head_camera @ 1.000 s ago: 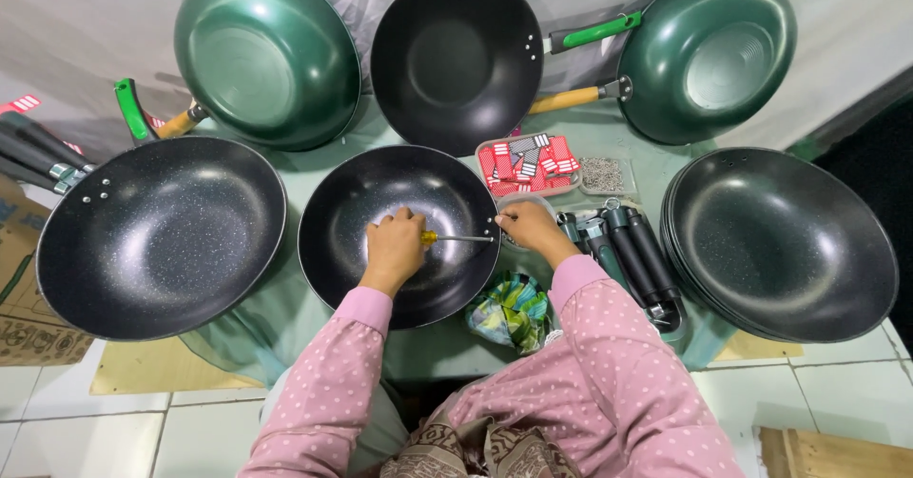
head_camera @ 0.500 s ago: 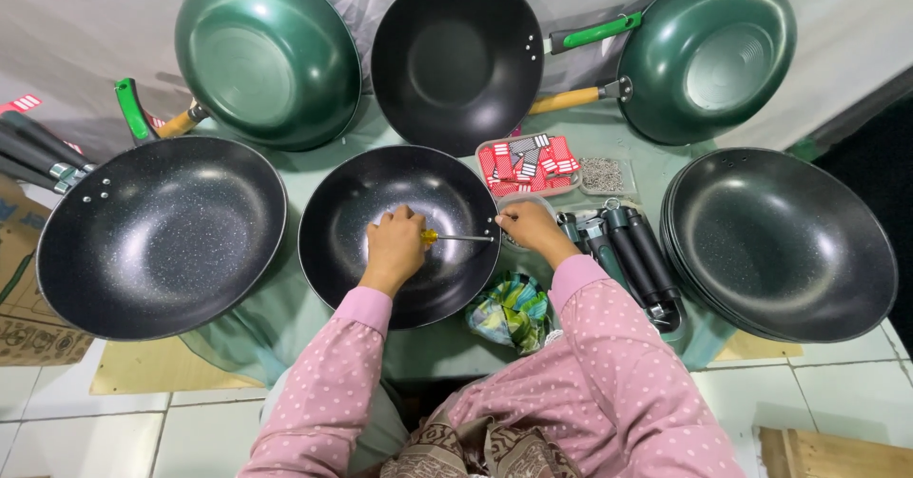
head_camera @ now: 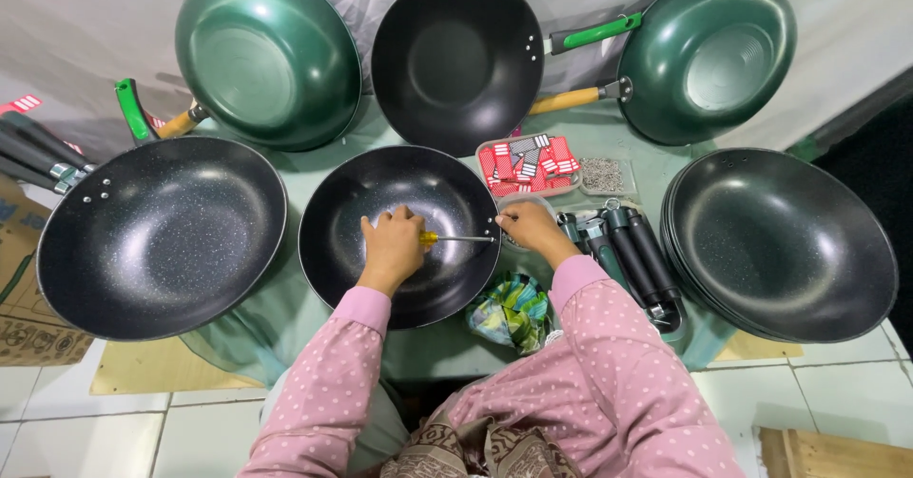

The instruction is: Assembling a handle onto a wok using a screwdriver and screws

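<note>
Pans: I count six pan spots. Three lean upright at the back, two green and one black. Three lie flat in front: a speckled black pan (head_camera: 162, 235) with a handle at my left, the handleless black pan (head_camera: 399, 235) in the middle, and a stack of handleless black pans (head_camera: 780, 240) at my right; how many are stacked I cannot tell.
Loose handles: several black ones (head_camera: 632, 254) lie just right of the middle pan.
Small parts: one clear tray of red packets (head_camera: 528, 162), one bag of small metal bits (head_camera: 601, 175).
Screwdriver (head_camera: 455, 238): one, yellow grip; its long axis runs left to right, tip toward the pan's right rim.
My left hand (head_camera: 392, 248): closed around the yellow grip, inside the middle pan.
My right hand (head_camera: 525, 226): fingers curled at that pan's right rim, just beyond the tip.
Bench (head_camera: 314, 340): green cloth over it.
</note>
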